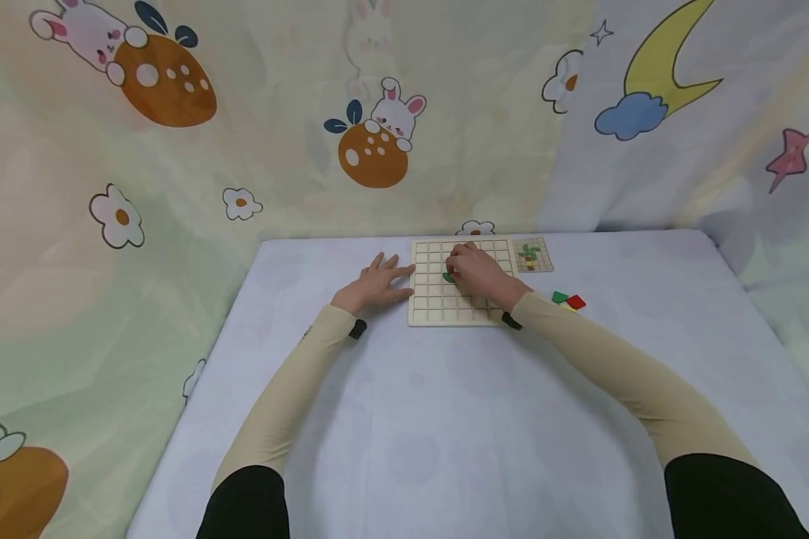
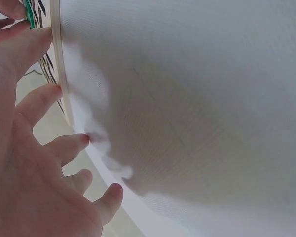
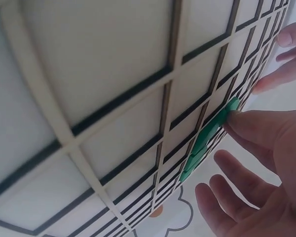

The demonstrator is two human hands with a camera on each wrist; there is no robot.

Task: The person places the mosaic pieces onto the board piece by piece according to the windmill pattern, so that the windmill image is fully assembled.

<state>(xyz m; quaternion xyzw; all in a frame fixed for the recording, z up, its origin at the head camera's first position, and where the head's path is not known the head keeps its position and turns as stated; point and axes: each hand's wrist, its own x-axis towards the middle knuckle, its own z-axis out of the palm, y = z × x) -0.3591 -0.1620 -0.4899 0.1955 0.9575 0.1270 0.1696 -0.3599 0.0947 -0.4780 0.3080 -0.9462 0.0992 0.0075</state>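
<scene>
A pale wooden grid board (image 1: 438, 312) lies at the far side of the table. My left hand (image 1: 375, 284) rests beside its left edge, fingers spread, with thumb and forefinger touching the rim. Over the middle of the board, my right hand (image 1: 480, 275) pinches a flat green piece (image 3: 214, 128) between thumb and forefinger, down at the grid. The right wrist view shows green pieces (image 3: 187, 172) lined up along the cells there. In the head view the right hand covers part of the green and many cells.
A small pattern card (image 1: 542, 258) with a green plant picture adjoins the board's upper right. Right of the board lie loose green (image 1: 559, 297) and red pieces (image 1: 576, 302) with a bit of yellow, partly behind the right sleeve. A printed curtain (image 1: 276, 150) hangs behind the table.
</scene>
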